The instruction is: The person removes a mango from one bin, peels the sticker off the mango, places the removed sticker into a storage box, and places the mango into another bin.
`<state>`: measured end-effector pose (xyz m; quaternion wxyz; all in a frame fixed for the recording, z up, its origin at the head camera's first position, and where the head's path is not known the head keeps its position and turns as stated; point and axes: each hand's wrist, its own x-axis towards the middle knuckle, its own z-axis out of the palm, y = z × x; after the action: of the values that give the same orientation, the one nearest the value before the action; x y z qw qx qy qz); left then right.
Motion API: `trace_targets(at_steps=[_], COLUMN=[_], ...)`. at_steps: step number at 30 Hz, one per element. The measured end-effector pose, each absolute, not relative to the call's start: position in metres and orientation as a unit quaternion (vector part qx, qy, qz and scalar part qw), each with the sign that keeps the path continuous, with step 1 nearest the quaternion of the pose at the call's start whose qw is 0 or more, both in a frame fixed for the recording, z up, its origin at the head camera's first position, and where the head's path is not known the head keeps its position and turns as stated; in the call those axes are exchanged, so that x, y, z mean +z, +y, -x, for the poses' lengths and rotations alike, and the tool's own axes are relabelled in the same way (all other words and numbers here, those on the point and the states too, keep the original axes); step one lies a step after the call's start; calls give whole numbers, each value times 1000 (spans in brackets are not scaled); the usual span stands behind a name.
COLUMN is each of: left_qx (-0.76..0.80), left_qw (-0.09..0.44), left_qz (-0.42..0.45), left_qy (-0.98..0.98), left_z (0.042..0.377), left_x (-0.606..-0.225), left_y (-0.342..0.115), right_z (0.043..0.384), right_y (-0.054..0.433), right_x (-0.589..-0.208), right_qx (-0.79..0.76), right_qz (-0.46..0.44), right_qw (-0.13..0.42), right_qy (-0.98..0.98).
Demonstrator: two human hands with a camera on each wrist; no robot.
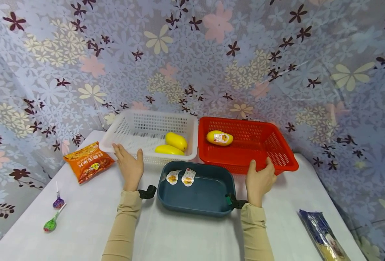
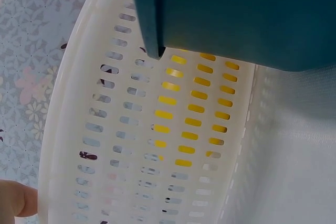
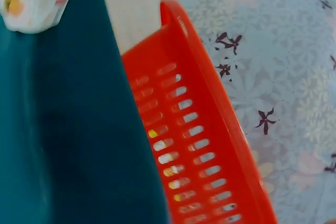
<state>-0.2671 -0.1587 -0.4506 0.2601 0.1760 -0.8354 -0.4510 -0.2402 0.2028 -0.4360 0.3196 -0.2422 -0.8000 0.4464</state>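
Note:
My left hand [image 1: 131, 169] is at the front-left corner of a white plastic basket [image 1: 146, 156], with its fingers extended along the rim and its thumb raised. In the left wrist view, a fingertip [image 2: 23, 200] shows right beside the basket's edge. Two yellow mangoes [image 1: 176, 141] lie inside that basket. My right hand [image 1: 259, 181] is at the front wall of a red basket [image 1: 282, 152], its thumb and fingers spread apart. One yellow mango [image 1: 214, 137] bearing a sticker lies in the red basket. Between my wrists sits a dark teal tray [image 1: 199, 195] holding two labels [image 1: 188, 177].
On the left are an orange snack bag [image 1: 91, 161] and two lollipops, one purple [image 1: 58, 202] and one green [image 1: 50, 224]. A blue-and-yellow packet [image 1: 324, 235] lies at the right edge of the white-covered table [image 1: 185, 239]. Floral cloth [image 1: 192, 65] hangs behind the baskets.

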Motion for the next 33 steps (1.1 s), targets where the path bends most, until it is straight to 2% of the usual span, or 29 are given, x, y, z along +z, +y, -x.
trace_targets(at_steps=[17, 28, 33], left_qx=[-445, -447, -468], left_qw=[254, 255, 229], left_qz=[-179, -179, -171], left_qy=[-840, -839, -836], left_z=[267, 265, 260], left_x=[-450, -450, -439], left_y=[-160, -160, -154], right_z=[246, 250, 254], right_y=[242, 240, 236], right_x=[-450, -461, -464], right_qx=[511, 480, 470], right_qz=[173, 153, 163], right_qw=[252, 269, 283], right_qy=[-803, -821, -820])
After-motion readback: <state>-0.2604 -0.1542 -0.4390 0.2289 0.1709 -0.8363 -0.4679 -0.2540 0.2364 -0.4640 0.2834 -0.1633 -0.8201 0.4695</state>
